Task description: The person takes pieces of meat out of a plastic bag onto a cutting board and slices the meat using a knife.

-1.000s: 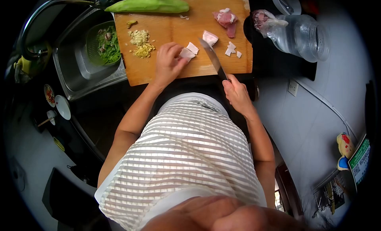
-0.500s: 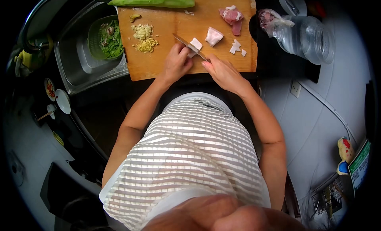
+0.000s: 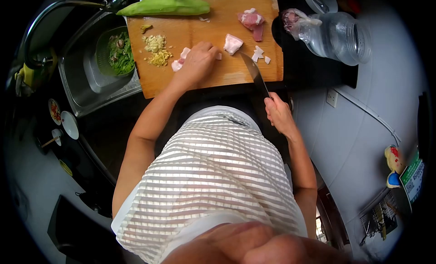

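Note:
A wooden cutting board [image 3: 181,30] lies in front of me. My right hand [image 3: 278,112] grips the handle of a knife [image 3: 255,73], its blade over the board's front right part. My left hand [image 3: 201,62] rests on the board with its fingers bent down; what lies under them is mostly hidden. Pale pink and white meat pieces [image 3: 178,64] lie just left of it. To its right sits a thick white chunk [image 3: 233,44]. Small white slices [image 3: 258,54] and a red meat piece [image 3: 252,21] are farther right. Chopped garlic [image 3: 155,43] and yellow minced bits [image 3: 160,59] are at the left.
A peeled green gourd [image 3: 165,6] lies along the board's far edge. Left of the board, a basket of greens [image 3: 119,53] stands in the metal sink [image 3: 84,92]. At the right are a clear jar [image 3: 343,38] and bagged meat [image 3: 297,22].
The knife has moved away from my left hand, right and toward my body. My left hand now reaches over the board, and meat pieces show on its left side.

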A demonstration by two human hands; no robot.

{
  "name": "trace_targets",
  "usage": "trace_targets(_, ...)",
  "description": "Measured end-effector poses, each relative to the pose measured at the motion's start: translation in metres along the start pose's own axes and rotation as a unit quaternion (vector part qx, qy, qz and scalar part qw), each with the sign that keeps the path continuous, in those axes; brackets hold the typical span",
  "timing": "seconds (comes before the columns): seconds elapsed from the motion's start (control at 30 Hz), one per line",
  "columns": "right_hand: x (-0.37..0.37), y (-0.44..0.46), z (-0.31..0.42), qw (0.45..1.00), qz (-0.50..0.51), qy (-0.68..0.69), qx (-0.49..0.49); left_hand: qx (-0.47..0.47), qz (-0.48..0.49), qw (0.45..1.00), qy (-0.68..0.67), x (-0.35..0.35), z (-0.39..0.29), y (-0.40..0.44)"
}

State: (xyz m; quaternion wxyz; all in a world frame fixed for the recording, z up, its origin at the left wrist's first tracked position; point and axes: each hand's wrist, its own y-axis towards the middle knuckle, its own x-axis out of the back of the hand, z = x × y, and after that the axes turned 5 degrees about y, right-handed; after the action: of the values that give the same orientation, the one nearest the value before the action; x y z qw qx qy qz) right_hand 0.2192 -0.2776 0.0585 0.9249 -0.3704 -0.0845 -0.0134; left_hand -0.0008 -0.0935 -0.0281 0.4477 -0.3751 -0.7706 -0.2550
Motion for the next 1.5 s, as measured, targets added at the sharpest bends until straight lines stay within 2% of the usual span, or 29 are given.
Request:
trace_targets(0.07,0.004,0.0,0.002,0.999,0.002,-0.046,-0.001,0.055,-0.027,0.998,-0.017,-0.001,-0.003,-0.001)
trace_targets(0.13,0.003,0.008,0.01,0.996,0.003,-0.087,-0.003,0.046,-0.025,0.998,-0.017,-0.003,-0.003,-0.002)
trace_targets(0.2,0.001,0.027,0.018,0.99,0.0,-0.095,0.105,0.04,-0.022,0.999,-0.016,-0.004,-0.009,-0.004)
trace_targets(0.27,-0.002,0.046,0.025,0.99,-0.008,-0.093,0.11,0.1,0.005,0.986,-0.136,-0.007,-0.018,-0.002)
trace_targets(0.3,-0.002,0.051,0.028,0.989,-0.015,-0.094,0.116,0.097,0.007,0.986,-0.135,-0.011,-0.023,0.0)
trace_targets(0.33,0.0,0.051,0.032,0.986,-0.036,-0.094,0.137,0.112,-0.007,0.975,-0.192,-0.017,-0.03,0.002)
trace_targets(0.37,0.004,0.047,0.034,0.986,-0.037,-0.091,0.133,0.126,-0.023,0.96,-0.247,-0.023,-0.038,0.005)
trace_targets(0.4,0.01,0.042,0.033,0.991,-0.046,-0.086,0.091,0.164,0.018,0.959,-0.23,-0.022,-0.046,0.012)
trace_targets(0.43,0.015,0.035,0.031,0.994,-0.056,-0.081,0.049,0.163,0.021,0.958,-0.234,-0.03,-0.049,0.015)
trace_targets(0.5,0.016,0.018,0.022,0.995,-0.061,-0.077,0.023,0.136,-0.085,0.955,-0.248,-0.045,-0.051,0.022)
trace_targets(0.57,0.014,0.003,0.014,0.993,-0.045,-0.1,0.038,0.109,-0.117,0.964,-0.21,-0.043,-0.053,0.016)
trace_targets(0.63,0.007,0.002,0.004,0.986,-0.045,-0.128,0.095,0.079,-0.15,0.971,-0.167,-0.041,-0.049,0.014)
trace_targets(0.7,0.007,0.005,0.01,0.988,0.0,-0.144,0.051,-0.041,-0.147,0.981,-0.123,-0.043,-0.046,0.013)
trace_targets(0.9,0.004,0.034,0.02,0.969,0.013,-0.226,0.1,-0.054,-0.139,0.983,-0.106,-0.049,-0.044,0.014)
trace_targets(1.03,-0.009,0.063,0.039,0.966,0.012,-0.212,0.144,-0.046,-0.135,0.984,-0.105,-0.049,-0.043,0.014)
trace_targets(1.1,-0.005,0.05,0.029,0.965,0.023,-0.226,0.129,-0.074,-0.143,0.981,-0.107,-0.047,-0.042,0.015)
trace_targets(1.17,-0.001,0.029,0.012,0.972,-0.012,-0.216,0.093,-0.072,-0.144,0.982,-0.102,-0.045,-0.041,0.013)
trace_targets(1.3,0.017,0.012,0.012,0.993,-0.001,-0.12,0.011,-0.07,-0.154,0.978,-0.119,-0.053,-0.038,0.01)
trace_targets(1.37,0.012,0.004,0.017,0.994,0.009,-0.094,0.056,-0.065,-0.156,0.977,-0.128,-0.056,-0.037,0.006)
trace_targets(1.4,0.008,0.004,0.015,0.991,0.028,-0.125,0.031,-0.068,-0.154,0.976,-0.135,-0.056,-0.037,0.008)
trace_targets(1.5,0.006,0.019,0.021,0.987,0.029,-0.149,0.046,-0.07,-0.177,0.973,-0.127,-0.055,-0.039,0.009)
